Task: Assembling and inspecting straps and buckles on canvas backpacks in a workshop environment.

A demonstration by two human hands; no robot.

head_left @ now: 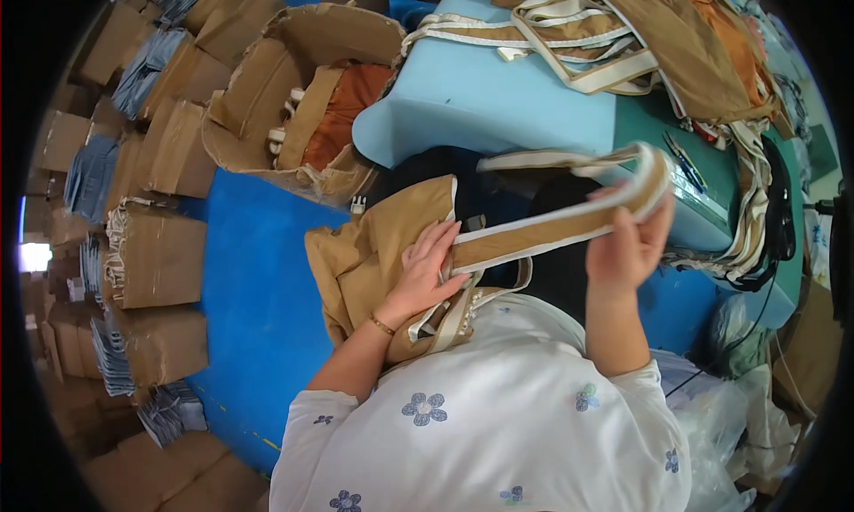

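Note:
A tan fabric bag [374, 254] with cream-edged straps lies on my lap. My left hand [427, 267] presses on the bag where a strap joins it, fingers closed over the strap's base. My right hand [627, 245] grips the far loop of the same tan strap [569, 223] and holds it stretched out to the right, above my lap.
A light blue table [498, 103] lies ahead with a pile of tan and orange bags [658, 40]. An open cardboard box [294, 103] with folded bags stands at the left on the blue floor [258, 316]. Stacks of cardboard boxes [160, 254] line the far left. Black cables [778, 218] hang at the right.

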